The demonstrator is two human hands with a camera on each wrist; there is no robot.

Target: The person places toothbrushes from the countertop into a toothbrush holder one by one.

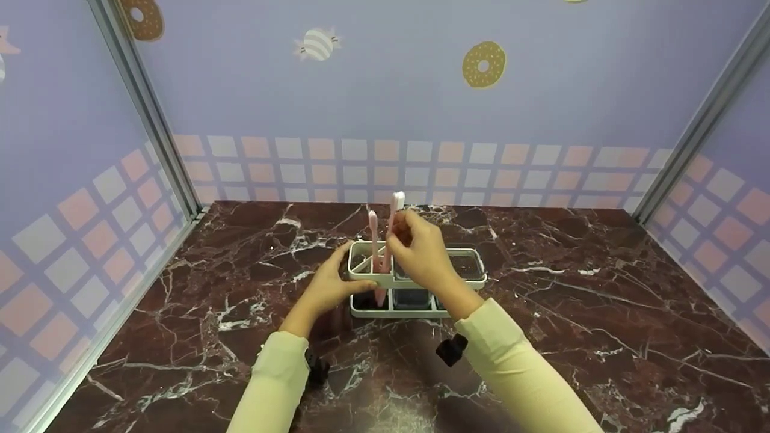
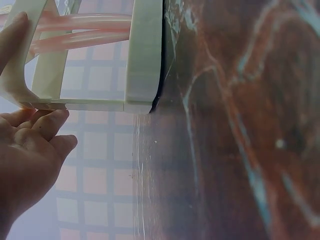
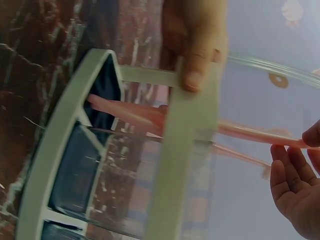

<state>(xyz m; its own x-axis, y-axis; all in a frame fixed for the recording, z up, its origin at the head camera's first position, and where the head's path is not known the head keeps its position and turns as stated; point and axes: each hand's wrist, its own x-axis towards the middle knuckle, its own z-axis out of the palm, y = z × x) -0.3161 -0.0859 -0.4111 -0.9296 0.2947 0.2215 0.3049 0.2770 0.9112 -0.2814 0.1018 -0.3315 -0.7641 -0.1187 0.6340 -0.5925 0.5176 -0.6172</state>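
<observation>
A pale toothbrush holder with an upper frame and a lower base stands on the dark marbled tabletop. My left hand grips its upper frame at the left end, thumb over the front rim and fingers along the side. Two pink toothbrushes stand in the left compartment, heads up. My right hand pinches one toothbrush high on its handle, just below the white head. The other toothbrush leans beside it, free of the fingers. In the right wrist view, the handle passes down through the upper frame toward the base.
A clear cup sits in the middle of the holder. Patterned walls with metal corner posts enclose the marbled table at the back and sides. A small dark device is at the right wrist.
</observation>
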